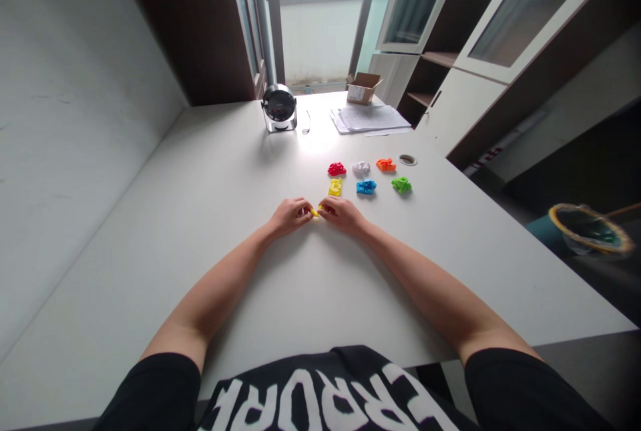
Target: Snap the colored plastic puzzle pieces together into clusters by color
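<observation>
My left hand (293,215) rests on the white table, its fingertips pinching a small yellow plastic piece (314,212). Close by on the right, my right hand (342,214) is closed in a pinch on a small yellow bit as well; whether it is the same piece I cannot tell. Just beyond the right hand lies a larger yellow plastic piece (335,186). Further small plastic toy pieces stand in loose rows: red (337,169), white (361,168), orange (386,164), blue (366,186) and green (401,184). Their exact kind is too small to make out.
On the white table (240,324) stand a round black-and-silver device (279,108), papers (373,118) and an open cardboard box (363,88) at the back. A ring-shaped white object (407,160) lies beyond the green piece. Right of the table is a lined bin (591,229).
</observation>
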Tool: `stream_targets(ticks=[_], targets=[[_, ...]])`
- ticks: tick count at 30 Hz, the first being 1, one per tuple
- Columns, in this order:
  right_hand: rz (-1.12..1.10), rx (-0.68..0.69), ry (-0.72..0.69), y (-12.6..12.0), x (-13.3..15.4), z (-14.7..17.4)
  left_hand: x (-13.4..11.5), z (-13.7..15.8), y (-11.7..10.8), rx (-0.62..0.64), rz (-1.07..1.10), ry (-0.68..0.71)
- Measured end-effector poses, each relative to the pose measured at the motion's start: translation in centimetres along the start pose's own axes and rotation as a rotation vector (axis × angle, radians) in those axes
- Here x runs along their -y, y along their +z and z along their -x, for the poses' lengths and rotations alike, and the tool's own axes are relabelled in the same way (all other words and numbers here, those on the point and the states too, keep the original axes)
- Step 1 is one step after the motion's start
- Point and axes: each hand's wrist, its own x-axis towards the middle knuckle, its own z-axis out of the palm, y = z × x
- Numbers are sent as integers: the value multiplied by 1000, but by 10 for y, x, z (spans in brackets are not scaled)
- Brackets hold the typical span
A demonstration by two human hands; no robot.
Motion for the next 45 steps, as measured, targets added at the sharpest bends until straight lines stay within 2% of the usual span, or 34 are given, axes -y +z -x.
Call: stream_targets(ticks=[20,33,45], targets=[[-22,-2,43,-2,4,1,0,-1,-2,25,-10,18],[-80,18,6,-4,2,2,2,-1,-4,38,90,-72],[-66,-10,-16,-3,2,2,-5,0,-5,11,25,-36]])
